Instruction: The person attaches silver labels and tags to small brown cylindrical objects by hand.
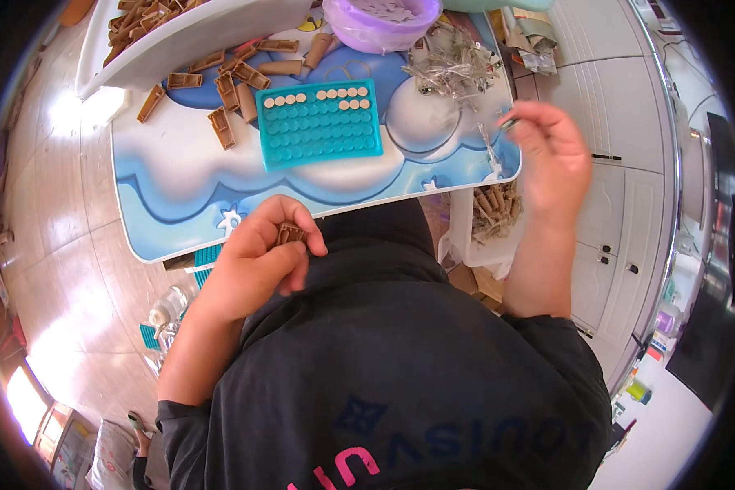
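My left hand [257, 257] is closed around a small brown hollow plastic casing [290, 234], in front of the table's near edge. Over the right end of the table, my right hand [557, 159] pinches a tiny dark green part [508, 124], too small to make out fully. Below it on the tabletop lies a thin clear and silvery strand [490, 151]. A teal tray [325, 162] with round pockets lies in the middle of the table. Several cream discs [286, 100] sit in its far rows.
Brown casings [222, 126] are scattered left of the tray, and more fill a white bin [167, 47]. At the back stand a purple basin [375, 37] and a heap of wired parts [457, 65]. A white container [465, 233] of brown pieces is below the table's right edge.
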{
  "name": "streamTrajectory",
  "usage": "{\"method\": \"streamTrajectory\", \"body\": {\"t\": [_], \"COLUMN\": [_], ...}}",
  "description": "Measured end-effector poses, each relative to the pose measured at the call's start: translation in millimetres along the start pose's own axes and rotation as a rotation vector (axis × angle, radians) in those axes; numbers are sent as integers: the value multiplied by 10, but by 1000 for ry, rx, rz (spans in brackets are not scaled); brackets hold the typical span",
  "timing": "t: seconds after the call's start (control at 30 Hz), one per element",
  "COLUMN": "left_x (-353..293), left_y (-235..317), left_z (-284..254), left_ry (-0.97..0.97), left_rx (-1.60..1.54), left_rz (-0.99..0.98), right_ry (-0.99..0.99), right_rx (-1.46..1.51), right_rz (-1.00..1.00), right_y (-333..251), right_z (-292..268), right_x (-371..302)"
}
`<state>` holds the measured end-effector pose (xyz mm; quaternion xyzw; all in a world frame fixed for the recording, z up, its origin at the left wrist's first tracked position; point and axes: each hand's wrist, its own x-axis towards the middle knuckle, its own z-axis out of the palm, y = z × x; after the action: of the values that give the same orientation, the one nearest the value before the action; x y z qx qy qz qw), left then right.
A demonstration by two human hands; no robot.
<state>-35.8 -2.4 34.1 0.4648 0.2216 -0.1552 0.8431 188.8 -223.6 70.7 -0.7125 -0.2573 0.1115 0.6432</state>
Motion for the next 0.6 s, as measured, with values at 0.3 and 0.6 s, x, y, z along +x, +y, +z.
{"method": "streamTrajectory", "body": {"t": [0.3, 0.6], "left_x": [191, 272], "left_y": [14, -209], "left_z": [290, 180], "left_ry": [70, -24], "left_rx": [138, -397], "left_rz": [257, 99], "right_ry": [-445, 6], "right_rx": [-52, -650], "right_rz": [-254, -482], "right_y": [73, 390], "right_z": [817, 426], "right_x": [-465, -264]}}
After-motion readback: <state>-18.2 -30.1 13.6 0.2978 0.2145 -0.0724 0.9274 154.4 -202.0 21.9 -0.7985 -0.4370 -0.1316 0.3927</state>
